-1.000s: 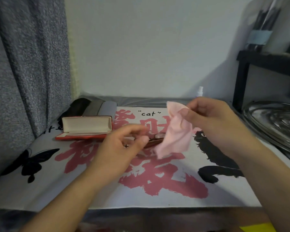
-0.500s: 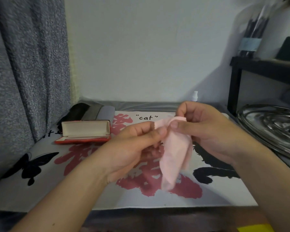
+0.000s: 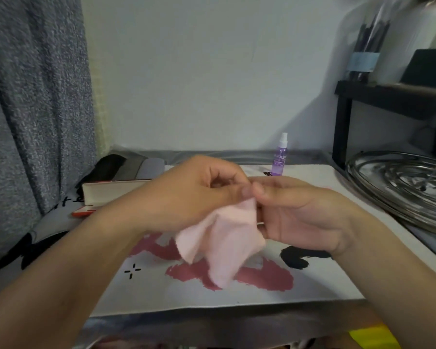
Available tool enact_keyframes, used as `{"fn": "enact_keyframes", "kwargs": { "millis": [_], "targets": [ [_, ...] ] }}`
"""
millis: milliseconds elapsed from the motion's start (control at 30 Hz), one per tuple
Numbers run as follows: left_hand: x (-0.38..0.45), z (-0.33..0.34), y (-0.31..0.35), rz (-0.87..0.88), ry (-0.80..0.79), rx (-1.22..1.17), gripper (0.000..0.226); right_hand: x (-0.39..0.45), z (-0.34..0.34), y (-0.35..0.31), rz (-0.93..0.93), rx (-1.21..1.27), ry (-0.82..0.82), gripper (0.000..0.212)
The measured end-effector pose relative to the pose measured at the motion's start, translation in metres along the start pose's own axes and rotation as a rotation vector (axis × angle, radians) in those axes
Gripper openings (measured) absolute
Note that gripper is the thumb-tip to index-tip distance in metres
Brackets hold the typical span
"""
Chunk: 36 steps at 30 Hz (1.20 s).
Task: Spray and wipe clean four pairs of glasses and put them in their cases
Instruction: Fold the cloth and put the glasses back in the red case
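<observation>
both hands are meeting above the printed mat, the left hand and right hand each pinching the top of the pink cloth, which is hanging limp, so it is likely handling as light and soft. the glasses are staying hidden behind fingers and cloth; being fragile, they are best held by the frame. the open red case is lying just left, partly covered by the left wrist.

An open case is set far left on the mat; a spray bottle is stood far right of it.
</observation>
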<state>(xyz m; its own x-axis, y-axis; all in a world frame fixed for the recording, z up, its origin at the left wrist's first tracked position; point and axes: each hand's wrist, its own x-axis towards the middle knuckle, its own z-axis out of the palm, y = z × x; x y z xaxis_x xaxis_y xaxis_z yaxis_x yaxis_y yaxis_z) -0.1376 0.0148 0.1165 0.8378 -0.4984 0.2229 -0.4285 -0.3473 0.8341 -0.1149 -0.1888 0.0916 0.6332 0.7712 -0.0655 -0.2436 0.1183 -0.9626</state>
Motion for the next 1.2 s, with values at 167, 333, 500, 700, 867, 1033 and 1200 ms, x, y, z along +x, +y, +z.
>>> {"fn": "enact_keyframes", "kwargs": {
  "millis": [167,333,500,700,867,1033,1200],
  "targets": [
    [-0.004,-0.02,0.005,-0.184,-0.051,-0.089,0.028,-0.009,0.005,-0.007,-0.063,0.054,0.09,0.027],
    [-0.014,-0.035,-0.005,-0.348,-0.12,-0.308,0.02,-0.018,-0.002,-0.01,-0.044,-0.074,0.174,0.019],
    [-0.009,-0.021,-0.042,-0.441,0.006,-0.517,0.024,-0.008,-0.028,0.007,0.032,-0.139,0.341,0.042],
    [0.017,0.005,-0.089,-0.395,0.403,0.095,0.018,0.023,-0.06,0.034,0.007,-0.567,0.702,0.031],
    [0.021,0.004,-0.1,-0.306,0.452,0.106,0.02,0.023,-0.07,0.036,-0.137,-0.651,0.78,0.031],
    [-0.004,0.012,-0.093,-0.277,0.377,0.107,0.007,-0.007,-0.054,0.046,-0.216,-0.822,0.734,0.03],
    [-0.027,0.026,-0.096,-0.235,0.25,0.17,0.014,-0.032,-0.042,0.072,-0.135,-1.072,0.611,0.029]
  ]
}}
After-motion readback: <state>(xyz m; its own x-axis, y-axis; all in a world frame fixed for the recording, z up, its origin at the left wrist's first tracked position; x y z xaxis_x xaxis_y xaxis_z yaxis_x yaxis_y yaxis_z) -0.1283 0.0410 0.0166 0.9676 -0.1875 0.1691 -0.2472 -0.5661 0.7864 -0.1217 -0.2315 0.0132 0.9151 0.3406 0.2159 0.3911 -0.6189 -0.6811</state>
